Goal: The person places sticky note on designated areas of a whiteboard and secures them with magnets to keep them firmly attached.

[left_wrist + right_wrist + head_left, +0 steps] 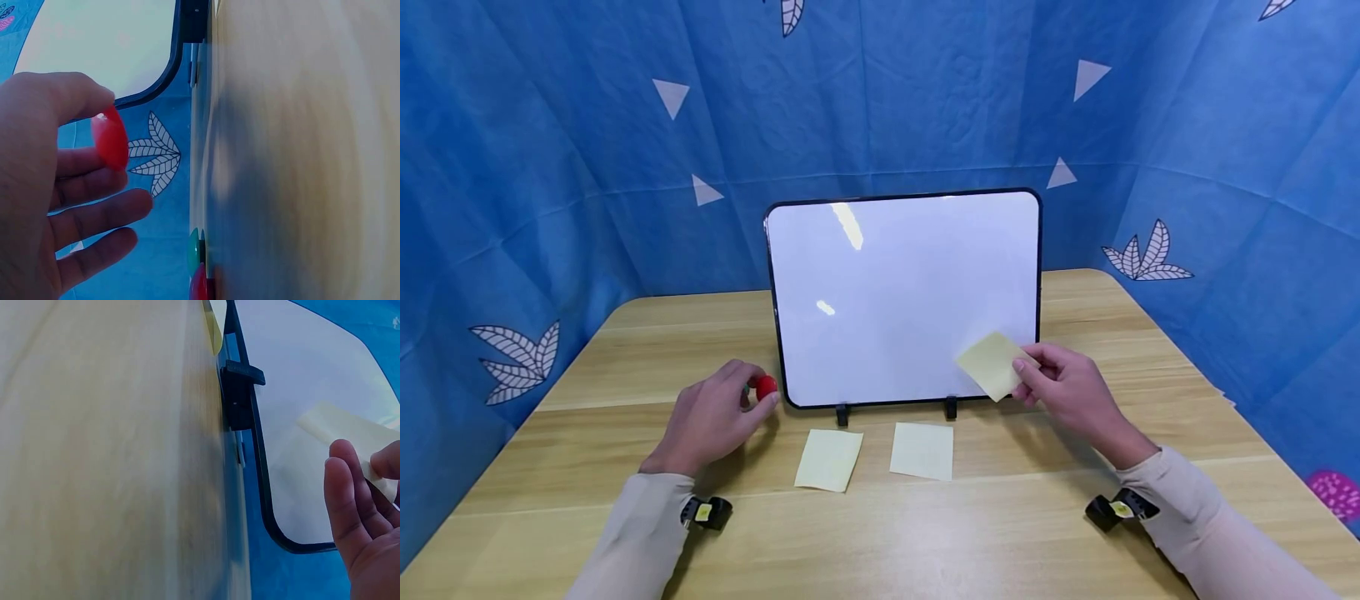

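My left hand (715,412) is beside the lower left corner of the whiteboard (902,283). Between its thumb and index finger it pinches a red round magnet (110,139); the other fingers extend loosely. Below that hand, a green magnet (194,249) and another red magnet (199,284) lie on the table. At the board's lower right, my right hand (1067,387) pinches a pale yellow sticky note (988,364) by one corner between thumb and fingers. The note is turned like a diamond and overlaps the board's surface in the head view.
Two more sticky notes lie on the wooden table in front of the board, one on the left (829,460) and one on the right (922,452). Black feet (951,407) hold the board upright. A blue patterned curtain (865,100) surrounds the table's back and sides.
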Demonstrator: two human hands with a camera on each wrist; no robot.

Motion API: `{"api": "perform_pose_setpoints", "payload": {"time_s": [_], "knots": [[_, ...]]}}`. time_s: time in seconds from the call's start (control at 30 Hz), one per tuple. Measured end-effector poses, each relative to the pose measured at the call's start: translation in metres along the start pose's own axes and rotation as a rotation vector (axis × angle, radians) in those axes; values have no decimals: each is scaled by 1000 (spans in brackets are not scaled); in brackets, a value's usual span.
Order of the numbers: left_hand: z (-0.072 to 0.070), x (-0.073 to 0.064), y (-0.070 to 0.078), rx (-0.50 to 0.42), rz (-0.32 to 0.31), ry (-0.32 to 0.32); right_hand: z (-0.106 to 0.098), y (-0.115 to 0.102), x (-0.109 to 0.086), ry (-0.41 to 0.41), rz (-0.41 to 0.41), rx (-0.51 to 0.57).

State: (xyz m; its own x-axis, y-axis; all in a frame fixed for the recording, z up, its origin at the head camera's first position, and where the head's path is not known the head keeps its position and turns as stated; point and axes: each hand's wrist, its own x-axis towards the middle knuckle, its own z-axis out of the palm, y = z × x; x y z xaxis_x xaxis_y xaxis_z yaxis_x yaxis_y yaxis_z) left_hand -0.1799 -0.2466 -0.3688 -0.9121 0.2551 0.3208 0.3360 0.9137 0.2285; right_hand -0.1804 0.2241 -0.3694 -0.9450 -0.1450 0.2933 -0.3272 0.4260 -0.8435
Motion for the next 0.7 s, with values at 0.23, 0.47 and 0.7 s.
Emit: {"api": "perform_pose_setpoints", "payload": {"time_s": [0.23,0.47,0.7], "knots": [[-2,0,1,-16,35,63,-1,-1,3,22,-11,-22],[-3,4,5,2,101,157,-3,-3,7,32,-34,-42],[-2,8,12,20,174,241,-5,-8,16,50,-58,-73]]}}
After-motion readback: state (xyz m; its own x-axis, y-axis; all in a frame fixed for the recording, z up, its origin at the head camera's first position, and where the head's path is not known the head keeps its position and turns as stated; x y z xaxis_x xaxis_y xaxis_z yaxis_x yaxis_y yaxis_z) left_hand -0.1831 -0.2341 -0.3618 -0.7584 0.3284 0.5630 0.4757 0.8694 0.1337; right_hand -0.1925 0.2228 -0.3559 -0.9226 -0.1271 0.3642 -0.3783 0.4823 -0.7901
